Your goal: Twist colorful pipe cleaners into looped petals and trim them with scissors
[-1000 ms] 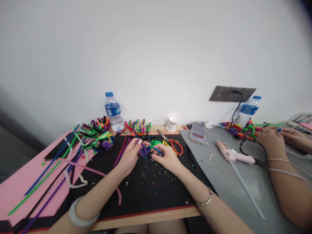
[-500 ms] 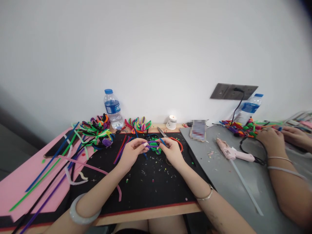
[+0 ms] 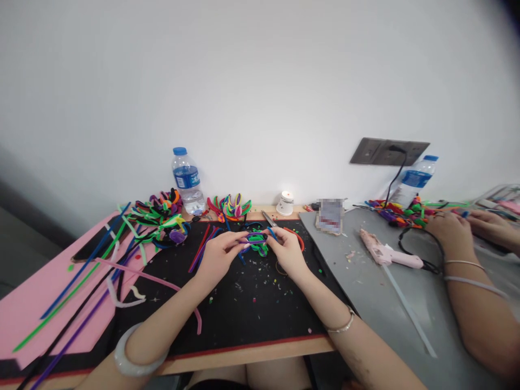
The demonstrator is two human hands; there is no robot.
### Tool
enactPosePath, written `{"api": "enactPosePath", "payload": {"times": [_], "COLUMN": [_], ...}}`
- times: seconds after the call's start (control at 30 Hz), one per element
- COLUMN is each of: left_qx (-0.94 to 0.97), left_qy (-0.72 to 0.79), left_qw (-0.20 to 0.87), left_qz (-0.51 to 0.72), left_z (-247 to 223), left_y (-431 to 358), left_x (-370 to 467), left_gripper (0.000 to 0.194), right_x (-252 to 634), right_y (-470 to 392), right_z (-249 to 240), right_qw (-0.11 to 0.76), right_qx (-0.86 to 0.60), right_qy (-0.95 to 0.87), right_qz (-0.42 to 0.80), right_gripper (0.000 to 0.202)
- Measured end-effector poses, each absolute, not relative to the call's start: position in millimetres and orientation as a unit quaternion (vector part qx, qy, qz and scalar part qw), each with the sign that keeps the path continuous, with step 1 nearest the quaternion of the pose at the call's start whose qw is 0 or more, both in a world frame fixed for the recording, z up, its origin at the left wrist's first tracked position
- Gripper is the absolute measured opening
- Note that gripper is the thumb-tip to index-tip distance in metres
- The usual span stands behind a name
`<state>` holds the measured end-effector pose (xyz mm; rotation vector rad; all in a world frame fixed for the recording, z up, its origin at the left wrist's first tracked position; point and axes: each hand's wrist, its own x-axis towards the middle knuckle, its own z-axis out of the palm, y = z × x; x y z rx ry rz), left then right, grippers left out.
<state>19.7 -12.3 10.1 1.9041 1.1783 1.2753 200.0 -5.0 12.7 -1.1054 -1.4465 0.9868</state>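
My left hand [image 3: 222, 253] pinches one end of a purple pipe-cleaner piece [image 3: 255, 239] above the black mat [image 3: 244, 314]. At its other end, my right hand [image 3: 285, 250] has fingers closed on the same piece, with a bit of blue near the fingertips. Behind the held piece lies a tangle of green pipe cleaner [image 3: 260, 250] on the mat. An orange-red curved pipe cleaner [image 3: 300, 239] is beside my right hand. Red, blue and purple strips [image 3: 201, 246] lie left of my left hand.
Scissors [image 3: 268, 219] and a white cup [image 3: 285, 203] stand behind. A bottle [image 3: 188, 181], colourful bundles [image 3: 162, 219] and long pipe cleaners [image 3: 81, 276] are at left. A glue gun [image 3: 390, 255] lies at right, near another person's hands [image 3: 453, 233].
My left fingers have shifted slightly around the purple piece, with the thumb now lower. Both hands remain in nearly the same place.
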Motion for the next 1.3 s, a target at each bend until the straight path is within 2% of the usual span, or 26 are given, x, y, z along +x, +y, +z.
{"api": "enactPosePath", "payload": {"times": [0.13,0.3,0.7,0.9,1.3], "left_qx": [0.761,0.763,0.73,0.723,0.699], "left_qy": [0.431,0.436,0.425,0.409,0.426], "left_qw": [0.174,0.156,0.262,0.327,0.377], "left_qz": [0.452,0.45,0.466,0.451,0.433], "left_z": [12.4,12.4,13.5,15.1,17.6], "left_y": [-10.8,-10.0,-12.1,-12.9,-13.1], "left_x": [16.6,15.3,17.5,19.9,23.3], "left_gripper": [0.021,0.02,0.016,0.014,0.012], "right_x": [199.4,198.5,200.2,199.9,199.7], "right_y": [-5.7,-7.3,-10.6,-11.9,-11.4], "right_z": [12.6,15.6,18.3,20.3,18.9], "right_qw": [0.511,0.511,0.491,0.491,0.496], "right_qx": [-0.46,-0.454,-0.352,-0.344,-0.349], "right_qy": [-0.597,-0.576,-0.54,-0.54,-0.537], "right_qz": [0.414,0.448,0.586,0.591,0.586], "right_gripper": [0.021,0.021,0.03,0.026,0.024]}}
